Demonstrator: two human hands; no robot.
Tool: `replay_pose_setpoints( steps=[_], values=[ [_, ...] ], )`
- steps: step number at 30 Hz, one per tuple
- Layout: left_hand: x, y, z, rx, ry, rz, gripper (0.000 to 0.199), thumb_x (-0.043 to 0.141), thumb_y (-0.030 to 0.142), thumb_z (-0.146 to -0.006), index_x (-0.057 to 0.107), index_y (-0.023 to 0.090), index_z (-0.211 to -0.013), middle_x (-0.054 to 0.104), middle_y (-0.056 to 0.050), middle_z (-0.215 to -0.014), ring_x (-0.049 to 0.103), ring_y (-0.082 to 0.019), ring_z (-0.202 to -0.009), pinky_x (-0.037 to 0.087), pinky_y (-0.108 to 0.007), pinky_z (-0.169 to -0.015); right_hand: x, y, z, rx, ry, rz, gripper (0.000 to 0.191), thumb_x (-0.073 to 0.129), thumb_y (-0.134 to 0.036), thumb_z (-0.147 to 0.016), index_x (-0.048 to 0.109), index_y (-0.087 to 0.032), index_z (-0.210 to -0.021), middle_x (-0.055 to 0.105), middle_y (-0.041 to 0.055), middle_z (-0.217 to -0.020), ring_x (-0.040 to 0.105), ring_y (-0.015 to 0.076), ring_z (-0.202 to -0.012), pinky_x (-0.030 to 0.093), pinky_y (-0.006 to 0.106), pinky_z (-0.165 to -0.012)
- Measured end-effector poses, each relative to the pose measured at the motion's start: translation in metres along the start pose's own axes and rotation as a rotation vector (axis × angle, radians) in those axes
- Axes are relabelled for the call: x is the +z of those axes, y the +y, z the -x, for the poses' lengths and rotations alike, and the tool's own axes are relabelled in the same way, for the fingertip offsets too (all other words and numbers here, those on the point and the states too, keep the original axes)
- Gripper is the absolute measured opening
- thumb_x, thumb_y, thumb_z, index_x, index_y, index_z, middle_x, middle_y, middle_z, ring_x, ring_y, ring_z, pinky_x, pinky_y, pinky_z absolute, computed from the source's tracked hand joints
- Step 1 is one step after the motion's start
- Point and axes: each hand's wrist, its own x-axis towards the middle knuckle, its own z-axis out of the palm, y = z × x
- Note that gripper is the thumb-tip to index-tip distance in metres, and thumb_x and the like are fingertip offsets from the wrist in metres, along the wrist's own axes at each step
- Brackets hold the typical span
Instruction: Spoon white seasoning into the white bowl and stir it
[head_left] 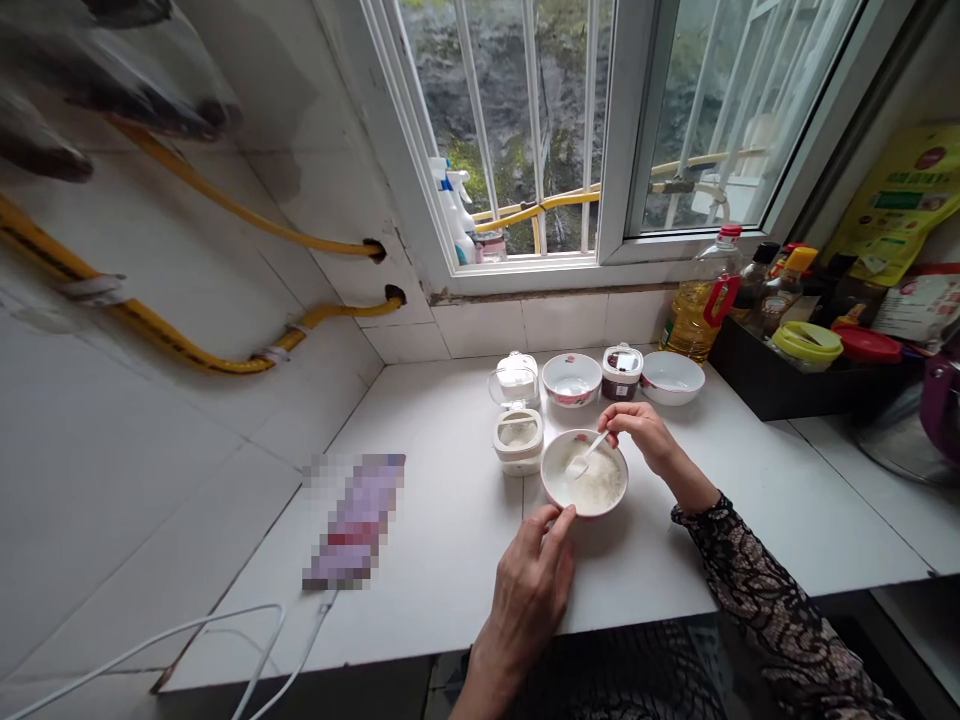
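Observation:
A bowl point(549, 490) with a white powdery or grainy substance in it stands on the white counter. My right hand point(646, 437) pinches the handle of a small white spoon point(577, 467), whose end dips into the bowl's contents. At the near side of the bowl, my left hand point(534, 572) grips the rim between thumb and fingers. Left of the bowl sits a clear-walled container point(519, 455), its lid tipped up. Behind are a second bowl point(572, 396), a lidded jar point(622, 374) with dark contents and a third, shallow bowl point(673, 393).
An oil bottle point(694, 318) stands at the back right beside a black box point(772, 375) of bottles and jars. A blurred purple object point(356, 520) with a white cable point(311, 635) lies at left. Behind is a barred window point(532, 150); yellow pipes run along the left wall.

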Motion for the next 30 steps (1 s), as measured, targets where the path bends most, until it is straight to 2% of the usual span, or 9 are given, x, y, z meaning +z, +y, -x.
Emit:
replay_pose_setpoints(
  steps=[11, 16, 21, 24, 28, 30],
  values=[
    [-0.002, 0.001, 0.001, -0.024, -0.010, 0.022, 0.039, 0.042, 0.004, -0.093, 0.053, 0.015, -0.129, 0.059, -0.012, -0.110, 0.064, -0.019, -0.097, 0.056, -0.027, -0.082, 0.002, 0.002, 0.001, 0.060, 0.028, -0.051, 0.012, 0.059, -0.024, -0.057, 0.067, -0.016, -0.058, 0.056, -0.0009, -0.047, 0.048, 0.0117, -0.048, 0.041, 0.028, -0.057],
    [-0.004, 0.002, -0.001, -0.030, -0.016, 0.053, 0.040, 0.041, 0.002, -0.092, 0.054, 0.013, -0.129, 0.059, -0.012, -0.109, 0.063, -0.018, -0.097, 0.056, -0.025, -0.082, 0.007, -0.001, 0.003, -0.016, 0.090, -0.068, 0.011, 0.062, -0.027, -0.066, 0.068, -0.017, -0.068, 0.060, -0.0010, -0.053, 0.053, 0.0133, -0.055, 0.045, 0.030, -0.064],
    [-0.004, 0.002, -0.001, -0.020, -0.012, 0.063, 0.041, 0.041, 0.000, -0.091, 0.054, 0.011, -0.129, 0.059, -0.013, -0.110, 0.063, -0.018, -0.099, 0.056, -0.025, -0.082, 0.026, -0.008, 0.013, -0.288, 0.154, 0.049, 0.012, 0.059, -0.030, -0.086, 0.066, -0.020, -0.085, 0.066, 0.0006, -0.068, 0.062, 0.0165, -0.066, 0.051, 0.032, -0.070],
    [-0.004, 0.001, 0.000, -0.020, 0.008, 0.056, 0.039, 0.043, 0.000, -0.091, 0.056, 0.010, -0.127, 0.057, -0.014, -0.110, 0.062, -0.019, -0.100, 0.056, -0.024, -0.081, 0.038, -0.008, 0.019, -0.506, 0.189, 0.281, 0.011, 0.053, -0.023, -0.093, 0.064, -0.021, -0.094, 0.068, 0.0024, -0.078, 0.064, 0.0177, -0.073, 0.050, 0.033, -0.071],
    [-0.003, 0.000, 0.000, -0.031, 0.022, 0.065, 0.039, 0.045, -0.001, -0.090, 0.058, 0.011, -0.125, 0.054, -0.014, -0.114, 0.061, -0.020, -0.103, 0.057, -0.025, -0.082, 0.051, -0.004, 0.018, -0.916, 0.058, 0.737, 0.024, 0.046, -0.005, -0.091, 0.062, -0.021, -0.100, 0.073, 0.0041, -0.083, 0.063, 0.0193, -0.080, 0.045, 0.037, -0.080],
    [-0.004, 0.000, 0.000, -0.048, 0.020, 0.067, 0.040, 0.045, -0.001, -0.090, 0.058, 0.012, -0.125, 0.053, -0.014, -0.115, 0.061, -0.020, -0.105, 0.057, -0.026, -0.084, 0.054, -0.004, 0.017, -1.025, -0.016, 0.866, 0.029, 0.044, -0.001, -0.088, 0.061, -0.019, -0.103, 0.074, 0.0044, -0.086, 0.063, 0.0191, -0.080, 0.044, 0.039, -0.084]
  ],
)
